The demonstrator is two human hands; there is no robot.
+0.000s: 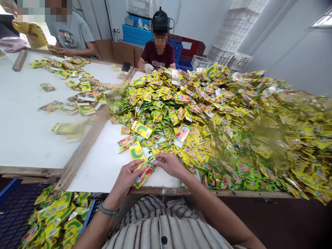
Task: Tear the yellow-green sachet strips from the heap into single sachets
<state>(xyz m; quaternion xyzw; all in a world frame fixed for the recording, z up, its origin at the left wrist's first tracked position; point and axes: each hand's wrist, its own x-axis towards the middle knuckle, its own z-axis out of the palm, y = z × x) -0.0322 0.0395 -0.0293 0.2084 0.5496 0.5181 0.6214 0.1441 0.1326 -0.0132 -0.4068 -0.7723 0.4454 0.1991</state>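
"Where do we have the fruit-print carton (144,178)?"

"Pinched in our left hand (127,175), its long axis running seven to one o'clock."

"And our right hand (169,164)?"

"Nearer the one-o'clock end, narrowly curled; we cannot tell what it grips."

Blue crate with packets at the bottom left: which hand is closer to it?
Left. The left hand is above and right of the blue crate; the right hand is farther right.

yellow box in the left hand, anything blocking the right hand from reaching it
Nothing visible does: the right hand is at the upper end of the yellow box, held in the left hand; the sachet pile lies beyond.
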